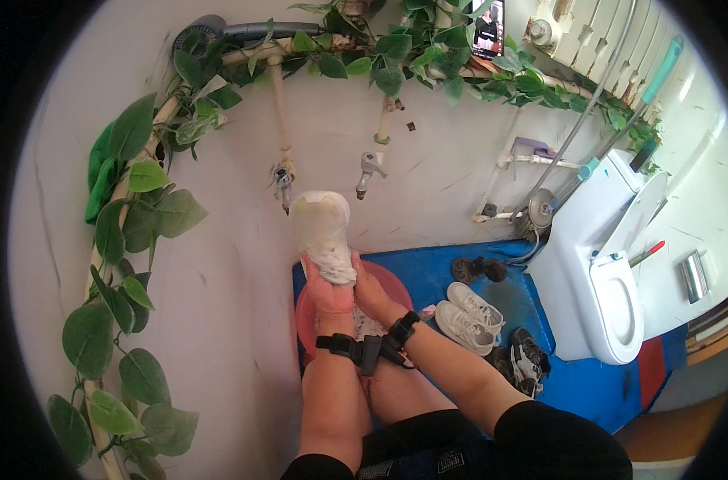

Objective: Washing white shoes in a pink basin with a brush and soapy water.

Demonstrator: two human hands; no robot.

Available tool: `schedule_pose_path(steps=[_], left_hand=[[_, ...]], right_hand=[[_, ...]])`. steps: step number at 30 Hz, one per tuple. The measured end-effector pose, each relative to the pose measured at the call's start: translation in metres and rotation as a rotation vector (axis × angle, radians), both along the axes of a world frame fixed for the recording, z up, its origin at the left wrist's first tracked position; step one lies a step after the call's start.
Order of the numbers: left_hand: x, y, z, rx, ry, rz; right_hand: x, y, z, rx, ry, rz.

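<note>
A white lace-up shoe [320, 225] is raised in front of me, its toe end towards the wall and its pale laces bunched near my wrists. My left hand [329, 295] grips it from the near end, partly hidden by the laces. Along the right side, my right hand [373, 291] presses against the shoe. Below both hands stands a pinkish-red basin [394, 282] with foamy water in it. Black straps with small devices circle both wrists.
Two metal taps [371, 171] stick out from the wall ahead. To the right, a pair of white sneakers [470, 318], dark sneakers [527, 360] and brown brushes or pads [478, 270] lie on the blue floor [591, 390]. Beyond them stands a white toilet [597, 270]. Leafy vines wrap the pipes.
</note>
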State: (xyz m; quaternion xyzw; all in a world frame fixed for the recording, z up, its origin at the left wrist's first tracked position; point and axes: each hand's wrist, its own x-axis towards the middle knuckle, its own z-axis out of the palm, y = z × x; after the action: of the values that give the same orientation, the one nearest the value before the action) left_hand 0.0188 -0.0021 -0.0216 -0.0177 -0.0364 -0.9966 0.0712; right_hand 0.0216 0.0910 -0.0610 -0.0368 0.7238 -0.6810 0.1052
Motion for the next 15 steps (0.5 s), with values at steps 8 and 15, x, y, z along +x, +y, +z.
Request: schedule_pose_path(steps=[8, 15], left_hand=[[0.016, 0.002, 0.012, -0.028, -0.007, -0.027], [0.018, 0.011, 0.016, 0.005, -0.100, -0.049]], right_hand=[[0.012, -0.017, 0.017, -1.053, -0.431, 0.153], [0.013, -0.010, 0.014, -1.217, -0.526, 0.086]])
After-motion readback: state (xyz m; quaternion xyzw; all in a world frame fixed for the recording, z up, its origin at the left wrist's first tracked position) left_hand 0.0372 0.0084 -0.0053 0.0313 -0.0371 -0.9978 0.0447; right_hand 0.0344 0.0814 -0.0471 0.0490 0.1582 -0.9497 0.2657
